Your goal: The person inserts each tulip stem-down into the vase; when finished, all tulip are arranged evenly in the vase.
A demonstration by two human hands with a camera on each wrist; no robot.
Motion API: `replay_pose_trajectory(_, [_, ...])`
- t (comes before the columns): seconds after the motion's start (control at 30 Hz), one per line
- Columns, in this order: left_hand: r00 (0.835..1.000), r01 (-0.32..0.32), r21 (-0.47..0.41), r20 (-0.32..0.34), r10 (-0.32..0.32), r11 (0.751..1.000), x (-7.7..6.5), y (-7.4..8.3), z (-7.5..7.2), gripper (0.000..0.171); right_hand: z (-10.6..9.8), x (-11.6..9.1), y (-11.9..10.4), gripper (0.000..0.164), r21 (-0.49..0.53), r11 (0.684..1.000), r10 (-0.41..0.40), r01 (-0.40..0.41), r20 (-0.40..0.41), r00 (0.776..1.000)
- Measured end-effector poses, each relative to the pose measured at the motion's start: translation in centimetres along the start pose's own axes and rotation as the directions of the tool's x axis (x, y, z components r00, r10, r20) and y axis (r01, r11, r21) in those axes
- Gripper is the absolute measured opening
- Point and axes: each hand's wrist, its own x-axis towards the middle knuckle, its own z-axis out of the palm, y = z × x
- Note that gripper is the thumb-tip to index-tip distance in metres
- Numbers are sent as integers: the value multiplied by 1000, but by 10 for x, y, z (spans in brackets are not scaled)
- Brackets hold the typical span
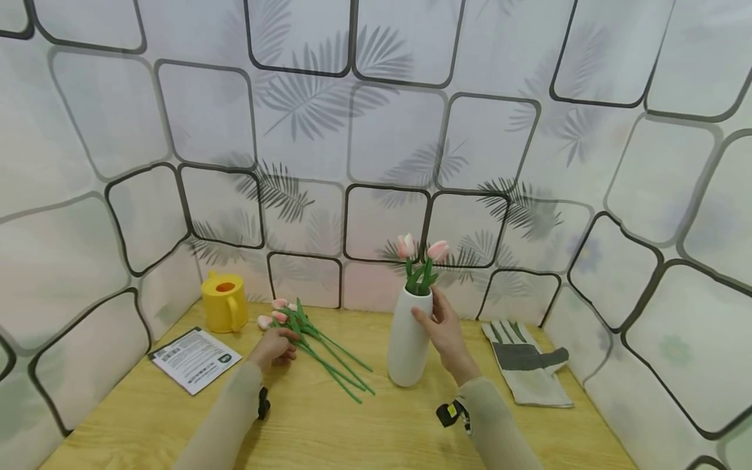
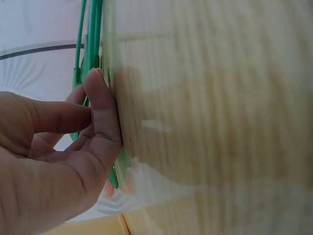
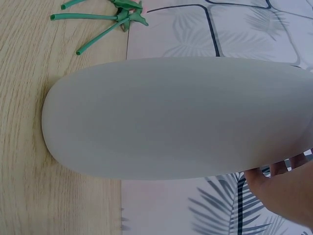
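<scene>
A tall white vase point(image 1: 409, 339) stands on the table with two pink tulips point(image 1: 422, 264) in its mouth. My right hand point(image 1: 446, 333) grips the vase near the top, thumb on the front and fingers around the side. The vase fills most of the right wrist view, with the right hand point(image 3: 286, 191) at its upper end. Several loose pink tulips point(image 1: 320, 346) lie on the table left of the vase. My left hand point(image 1: 275, 348) is low at their stems, just below the blooms. In the left wrist view its thumb and fingers pinch at a green stem point(image 2: 87, 101).
A yellow watering can point(image 1: 224, 303) stands at the back left, behind a printed leaflet point(image 1: 195, 359). Right of the vase lies a grey and white work glove point(image 1: 525, 365). Patterned cloth walls point(image 1: 305, 222) enclose the wooden table point(image 1: 329, 431) at the back and sides.
</scene>
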Motion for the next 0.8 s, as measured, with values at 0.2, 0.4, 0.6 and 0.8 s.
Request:
replay_pose_trajectory(0.2, [1000,5,47,24,-6,999,2,4,2,38,-1,0,-1,73,-1,1000,12,-12,-4,1000])
replay_pose_trajectory(0.4, [1000,-8,6,27,7,1000,5,2,1,38,-1,1,-2,73,0,1000,2,-2,-4,1000])
replay_pose_trajectory(0.6, [1000,-24,-46,9,25,999,4,-1,-1,37,-1,1,-2,72,3,1000,2,-2,-1,1000])
replay_pose_trajectory(0.8, [996,-78,-72,-44,75,994,4,-3,-2,28,-1,1,0,71,8,1000,3,-3,3,1000])
